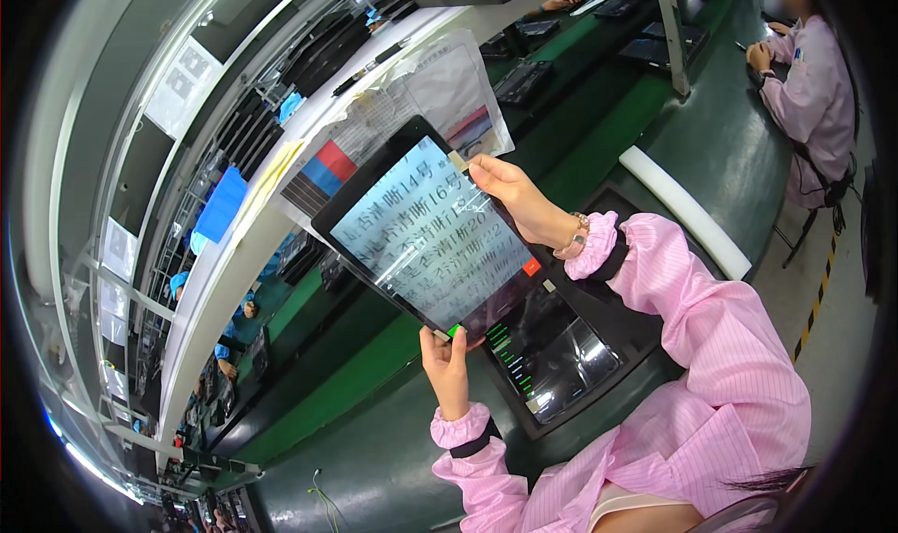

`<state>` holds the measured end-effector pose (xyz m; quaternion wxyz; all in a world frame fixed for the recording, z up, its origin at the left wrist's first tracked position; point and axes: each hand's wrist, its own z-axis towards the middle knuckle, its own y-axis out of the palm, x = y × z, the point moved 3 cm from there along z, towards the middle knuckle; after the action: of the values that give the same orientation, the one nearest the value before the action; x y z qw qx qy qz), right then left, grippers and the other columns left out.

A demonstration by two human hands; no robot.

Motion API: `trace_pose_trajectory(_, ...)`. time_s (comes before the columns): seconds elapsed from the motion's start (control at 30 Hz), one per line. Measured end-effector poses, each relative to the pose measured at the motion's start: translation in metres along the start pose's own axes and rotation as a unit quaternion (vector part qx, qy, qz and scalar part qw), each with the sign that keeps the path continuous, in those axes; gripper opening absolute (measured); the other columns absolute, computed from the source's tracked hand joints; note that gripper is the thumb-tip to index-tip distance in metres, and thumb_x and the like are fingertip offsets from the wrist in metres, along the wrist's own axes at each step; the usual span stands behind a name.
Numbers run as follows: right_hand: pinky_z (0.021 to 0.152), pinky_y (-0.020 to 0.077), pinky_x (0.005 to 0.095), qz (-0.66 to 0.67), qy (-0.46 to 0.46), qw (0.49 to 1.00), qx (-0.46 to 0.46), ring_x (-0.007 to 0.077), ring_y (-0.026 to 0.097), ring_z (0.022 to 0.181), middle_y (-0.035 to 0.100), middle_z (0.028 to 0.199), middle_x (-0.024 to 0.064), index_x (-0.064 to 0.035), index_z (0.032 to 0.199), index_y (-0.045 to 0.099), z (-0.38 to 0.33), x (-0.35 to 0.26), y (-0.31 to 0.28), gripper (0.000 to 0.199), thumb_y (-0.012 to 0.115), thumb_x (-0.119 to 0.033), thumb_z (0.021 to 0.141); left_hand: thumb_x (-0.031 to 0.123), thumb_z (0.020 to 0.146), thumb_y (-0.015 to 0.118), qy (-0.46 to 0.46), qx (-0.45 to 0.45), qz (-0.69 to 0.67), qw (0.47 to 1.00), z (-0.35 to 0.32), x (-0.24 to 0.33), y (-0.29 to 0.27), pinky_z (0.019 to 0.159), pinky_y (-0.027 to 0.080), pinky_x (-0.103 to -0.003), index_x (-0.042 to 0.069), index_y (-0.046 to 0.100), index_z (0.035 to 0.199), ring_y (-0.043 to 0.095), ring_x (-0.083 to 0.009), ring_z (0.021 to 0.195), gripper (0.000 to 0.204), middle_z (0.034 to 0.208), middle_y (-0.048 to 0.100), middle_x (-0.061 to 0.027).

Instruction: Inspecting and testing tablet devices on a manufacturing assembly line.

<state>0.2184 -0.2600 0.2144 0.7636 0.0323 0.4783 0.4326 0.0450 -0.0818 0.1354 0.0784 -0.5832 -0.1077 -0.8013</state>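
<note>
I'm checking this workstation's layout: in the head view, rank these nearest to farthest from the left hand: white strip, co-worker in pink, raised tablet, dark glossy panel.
1. Raised tablet: touching the left hand.
2. Dark glossy panel: just right of that hand.
3. White strip: farther right, on the green bench.
4. Co-worker in pink: far upper right.

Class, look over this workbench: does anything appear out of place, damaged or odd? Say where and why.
Two things. The sheet behind the held tablet looks wrinkled and uneven, not flat. Thin green strands, perhaps a cable, lie loose on the bench at lower left, with no connection visible.
</note>
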Motion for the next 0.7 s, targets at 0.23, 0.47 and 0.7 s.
trace_pose_trajectory(0.23,0.080,0.0434,0.0212,0.008,0.013,1.000,0.019,0.0028,0.052,0.085,0.058,0.091,-0.0026,-0.0051,0.101,0.056,-0.019,-0.010,0.006,0.025,0.046,-0.028,0.102,0.007,0.094,0.054,0.137,0.069,0.055,0.987,-0.003,0.033,0.019,0.095,0.038,-0.027,-0.003,0.033,0.138,0.047,-0.0136,0.110,0.050,0.125,0.050,-0.0081)
trace_pose_trajectory(0.47,0.078,0.0435,0.0203,-0.007,0.028,0.999,0.020,0.0014,0.051,0.083,0.057,0.091,-0.0038,-0.0061,0.101,0.054,-0.048,-0.008,0.006,0.021,0.045,-0.025,0.103,0.011,0.097,0.054,0.125,0.182,0.007,0.975,0.007,0.063,0.024,0.079,0.034,-0.020,-0.003,0.035,0.133,0.043,-0.0067,0.081,0.043,0.085,0.047,0.0020)
trace_pose_trajectory(0.7,0.083,0.0415,0.0201,-0.021,0.012,0.999,0.035,0.0015,0.049,0.089,0.056,0.096,-0.0040,-0.0051,0.105,0.055,-0.055,-0.007,0.000,0.021,0.045,-0.023,0.103,0.016,0.099,0.053,0.094,0.203,0.005,0.975,0.015,0.068,0.032,0.087,0.038,-0.023,-0.001,0.036,0.131,0.051,-0.0083,0.093,0.040,0.098,0.058,-0.0036)
